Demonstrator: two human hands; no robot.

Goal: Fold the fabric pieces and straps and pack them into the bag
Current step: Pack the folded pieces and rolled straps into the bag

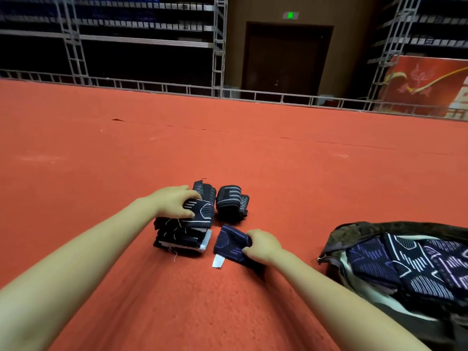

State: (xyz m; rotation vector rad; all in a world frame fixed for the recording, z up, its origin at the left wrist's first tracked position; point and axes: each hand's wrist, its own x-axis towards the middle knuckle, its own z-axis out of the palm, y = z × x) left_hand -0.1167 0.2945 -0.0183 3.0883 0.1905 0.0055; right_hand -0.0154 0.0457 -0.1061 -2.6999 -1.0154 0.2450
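The red carpeted floor (228,148) carries everything here, and the packing looks partly done, by my reading.

The bag (359,231), dark and lying open at the right edge of the view, is the largest thing in play. Several folded navy fabric pieces with pale line patterns (405,269) already lie inside it, overlapping one another, so a fair share of the packing seems finished. How much room is left cannot be told, since the bag runs out of view.

Next in size is the stack of folded pieces (182,234) in front of the person, well apart from the bag. The left hand (172,201) grips the top piece of that stack, fingers curled over its far edge and thumb along its near side. These pieces appear folded but are not yet in the bag.

Beyond the stack sit 2 rolled strap bundles: one (231,202) with grey bands, just right of the stack, and another (203,188) behind the left hand. Both look rolled and ready, still on the floor.

Smallest is the single folded piece (229,243) between stack and bag, with a white tag (218,261) hanging from its near edge. The right hand (262,245) pinches its right side, fingers curled on it.

Left to do, I judge: move the stack, the 2 bundles and this piece into the bag.
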